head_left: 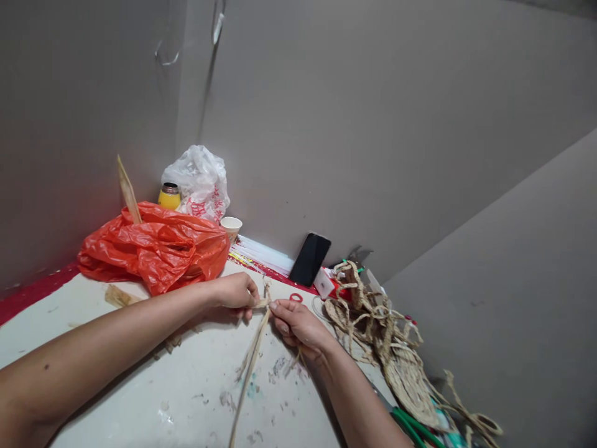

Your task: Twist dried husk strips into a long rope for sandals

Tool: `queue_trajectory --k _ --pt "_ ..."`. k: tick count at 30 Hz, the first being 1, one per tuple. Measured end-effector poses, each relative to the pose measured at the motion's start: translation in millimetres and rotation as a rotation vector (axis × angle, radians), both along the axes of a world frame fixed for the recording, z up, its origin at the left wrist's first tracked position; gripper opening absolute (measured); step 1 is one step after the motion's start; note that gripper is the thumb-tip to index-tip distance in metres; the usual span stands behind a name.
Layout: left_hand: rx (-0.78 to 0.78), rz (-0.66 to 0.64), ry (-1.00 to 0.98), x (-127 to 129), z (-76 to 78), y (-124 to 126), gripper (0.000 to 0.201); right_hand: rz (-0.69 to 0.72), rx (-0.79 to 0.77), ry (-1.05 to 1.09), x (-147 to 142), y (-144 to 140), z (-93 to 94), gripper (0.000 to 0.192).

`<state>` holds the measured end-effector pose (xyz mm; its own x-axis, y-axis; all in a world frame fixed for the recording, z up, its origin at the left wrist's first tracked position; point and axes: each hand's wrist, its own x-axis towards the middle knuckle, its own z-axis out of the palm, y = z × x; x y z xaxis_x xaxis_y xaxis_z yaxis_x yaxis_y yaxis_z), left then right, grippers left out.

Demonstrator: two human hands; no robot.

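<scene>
Two hands of mine meet over the pale tabletop [186,404], and between their fingertips sits the crossing of a bundle of plant-fibre strands [252,354]. On my left hand [236,292] the thumb and forefinger are pinched together on a flat pale strip of it, with the other fingers curled under. On my right hand [301,326] the thumb and forefinger are closed down on the bundle right beside that crossing, the rest folded in toward the palm. Below my fingertips the long strands trail toward me, while a short twisted end stands just beyond them. A red ring [296,298] lies near my right fingers, on their far side, and past it a dark phone [310,259] leans at a tilt. Beyond my left fingers and to their left is a crumpled red plastic bag [158,246], with a dry husk strip [128,194] sticking up from it; a paper cup [231,228] stands farther back. Well to the right of my right fingers, braided straw pieces [405,373] are heaped, with green handles [413,426] at their near end
</scene>
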<state>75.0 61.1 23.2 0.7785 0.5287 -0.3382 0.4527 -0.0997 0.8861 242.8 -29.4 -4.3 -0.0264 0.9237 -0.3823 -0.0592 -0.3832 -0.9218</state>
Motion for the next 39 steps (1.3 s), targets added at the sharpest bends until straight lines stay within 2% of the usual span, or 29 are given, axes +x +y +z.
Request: queue_trajectory --k 4,8,13,17,22,31,39 --pt "-0.175 0.036 -0.044 1.9 -5.8 -3.5 0.022 0.009 -0.001 0.002 0.1 -0.6 -0.5 0.033" --pt "-0.239 0.080 -0.127 6.2 -16.7 -7.9 0.009 0.013 0.002 0.000 0.5 -1.1 -2.0 0.033" --pt "-0.350 0.157 -0.169 11.8 -18.3 -15.4 0.023 0.020 -0.002 -0.003 -0.6 -0.8 -2.6 0.035" --pt "-0.307 0.237 -0.154 12.0 -13.3 -15.7 0.014 0.025 -0.001 -0.007 -1.5 -1.3 -0.2 0.035" --pt "-0.215 0.309 -0.164 10.2 -10.5 -12.1 0.013 0.033 0.003 -0.008 -4.0 -2.8 4.1 0.038" --pt "-0.188 0.324 -0.134 8.7 -6.4 -7.5 0.006 0.051 0.014 -0.029 -6.1 -4.4 8.8 0.042" --pt "-0.157 0.384 -0.118 10.5 -4.5 -7.1 0.005 -0.010 0.081 -0.151 -6.4 -2.3 1.4 0.039"
